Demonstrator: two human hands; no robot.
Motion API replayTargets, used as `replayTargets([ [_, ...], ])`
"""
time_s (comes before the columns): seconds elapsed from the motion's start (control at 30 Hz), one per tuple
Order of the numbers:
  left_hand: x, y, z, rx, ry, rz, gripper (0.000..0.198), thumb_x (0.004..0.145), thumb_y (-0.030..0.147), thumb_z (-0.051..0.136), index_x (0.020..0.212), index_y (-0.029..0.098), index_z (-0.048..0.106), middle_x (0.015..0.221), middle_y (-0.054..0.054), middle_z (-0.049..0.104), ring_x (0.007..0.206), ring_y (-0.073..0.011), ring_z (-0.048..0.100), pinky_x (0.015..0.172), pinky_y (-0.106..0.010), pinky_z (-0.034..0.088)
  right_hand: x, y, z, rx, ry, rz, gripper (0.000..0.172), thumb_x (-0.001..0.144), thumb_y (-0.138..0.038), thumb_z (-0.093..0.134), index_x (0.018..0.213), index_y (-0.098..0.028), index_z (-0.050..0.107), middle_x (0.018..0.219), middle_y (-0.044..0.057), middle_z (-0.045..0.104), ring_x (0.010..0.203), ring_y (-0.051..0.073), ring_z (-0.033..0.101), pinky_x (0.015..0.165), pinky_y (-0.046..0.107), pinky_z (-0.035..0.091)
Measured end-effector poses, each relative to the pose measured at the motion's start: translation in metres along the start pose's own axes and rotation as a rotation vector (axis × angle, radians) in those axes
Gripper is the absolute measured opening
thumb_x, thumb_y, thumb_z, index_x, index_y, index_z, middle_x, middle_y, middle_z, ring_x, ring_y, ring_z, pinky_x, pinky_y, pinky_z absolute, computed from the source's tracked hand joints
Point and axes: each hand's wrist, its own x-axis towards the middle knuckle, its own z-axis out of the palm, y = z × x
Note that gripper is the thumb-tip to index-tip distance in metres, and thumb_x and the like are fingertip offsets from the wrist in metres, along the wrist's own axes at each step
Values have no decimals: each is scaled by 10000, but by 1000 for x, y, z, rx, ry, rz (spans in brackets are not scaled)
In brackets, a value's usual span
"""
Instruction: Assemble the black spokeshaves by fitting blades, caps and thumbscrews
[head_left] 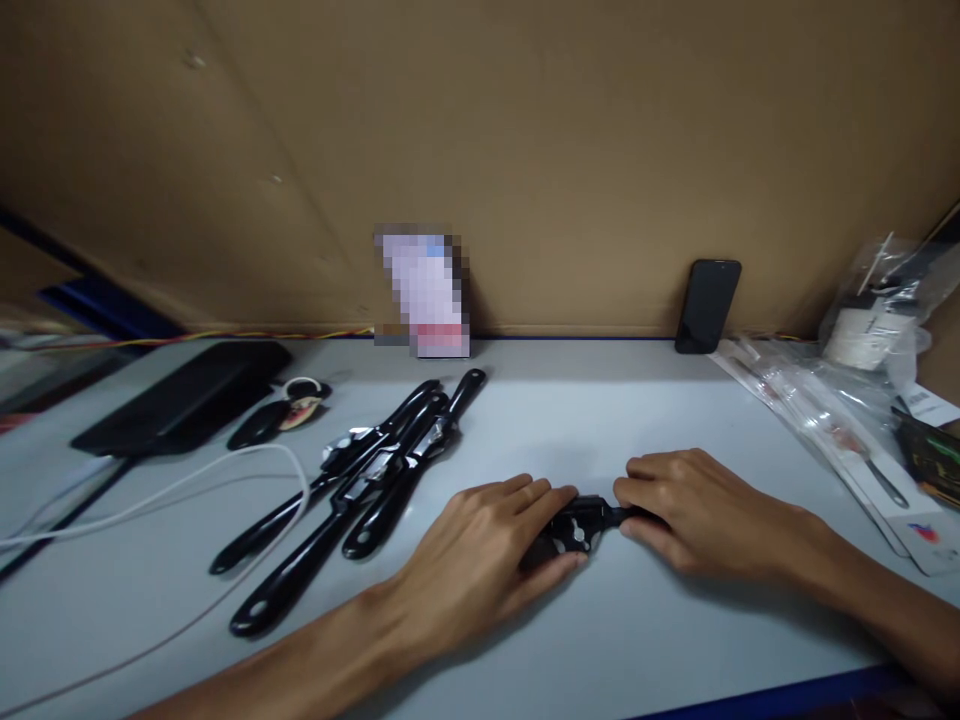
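Both my hands grip a black spokeshave (577, 530) low over the grey-white table, its metal screw and plate facing me. My left hand (495, 535) wraps round its left handle and part of the body, hiding that end. On the right handle my right hand (686, 510) is closed, fingers over the top and thumb in front. Left of my hands, three more spokeshaves lie close together at a slant: a left one (262, 527), a middle one (300, 575) and a right one (382, 505), all black with shiny metal parts.
A pixelated phone-like screen (431, 295) and a dark phone (707, 307) lean on the cardboard wall (555, 150). At left are a black case (184, 400), keys (304, 405) and a white cable (225, 460). Packaged brushes (840, 450) and plastic-wrapped things (870, 330) lie at right.
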Motion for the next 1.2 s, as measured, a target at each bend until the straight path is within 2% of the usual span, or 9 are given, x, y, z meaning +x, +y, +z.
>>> replayTargets([
  [0.13, 1, -2, 2, -14, 29, 33, 333, 1023, 412, 706, 1218, 143, 678, 930, -70, 766, 781, -301, 759, 645, -419, 607, -1, 2, 2, -13, 28, -21, 8, 953, -164, 733, 956, -171, 732, 859, 37, 696, 740, 201, 633, 649, 328, 421],
  [0.3, 1, -1, 0, -47, 12, 35, 310, 1040, 395, 660, 1214, 138, 678, 905, -63, 752, 753, -300, 742, 626, -419, 592, 1, 2, 11, 128, 144, -169, 262, 1002, -221, 721, 1262, -225, 748, 999, 47, 710, 788, 175, 654, 683, 303, 485],
  [0.37, 0, -1, 0, -59, 20, 32, 318, 1049, 405, 633, 1214, 136, 676, 913, -68, 752, 756, -302, 740, 627, -422, 590, 3, 0, 17, 173, 173, -225, 293, 1046, -238, 675, 1333, -249, 733, 999, 40, 712, 788, 160, 650, 688, 291, 495],
  [0.63, 1, -1, 3, -41, 60, 32, 307, 1092, 443, 557, 1149, 162, 669, 864, -50, 728, 713, -262, 713, 601, -364, 534, 11, -4, 27, 175, 240, -244, 167, 1044, -259, 695, 1166, -173, 770, 938, 46, 715, 759, 163, 643, 677, 291, 489],
  [0.83, 2, -1, 2, -35, 78, 72, 428, 1150, 504, 403, 1019, 179, 650, 788, -39, 677, 652, -243, 672, 554, -353, 485, 10, -6, 21, 126, 240, -264, 158, 1041, -266, 696, 1141, -153, 741, 945, 53, 730, 755, 178, 644, 635, 308, 454],
  [0.93, 1, -1, 3, -29, 61, 50, 405, 1137, 515, 457, 1051, 175, 659, 818, -40, 693, 669, -244, 679, 568, -357, 502, 8, -10, 24, 150, 224, -172, 217, 1022, -332, 725, 1120, -138, 731, 923, 53, 729, 744, 186, 653, 654, 318, 478],
  [1.0, 1, 0, 3, -24, 47, 28, 380, 1117, 517, 519, 1085, 169, 669, 848, -47, 712, 698, -249, 696, 587, -359, 523, 7, -14, 28, 150, 230, -129, 185, 1033, -317, 693, 1056, -138, 729, 901, 56, 718, 730, 191, 646, 652, 326, 482],
  [1.07, 0, 1, 4, -24, 30, 13, 359, 1101, 505, 566, 1113, 164, 674, 880, -58, 729, 729, -257, 713, 609, -363, 545, 6, -18, 32, 144, 254, -128, 136, 1042, -220, 617, 1018, -139, 723, 898, 67, 709, 742, 201, 645, 649, 333, 483],
  [1.2, 1, 1, 3, -26, -6, 8, 311, 1063, 463, 647, 1119, 158, 675, 939, -76, 748, 768, -276, 729, 642, -388, 578, 5, -21, 35, 180, 337, -206, 270, 1012, -67, 481, 995, -151, 737, 894, 78, 679, 775, 199, 635, 633, 312, 479],
])
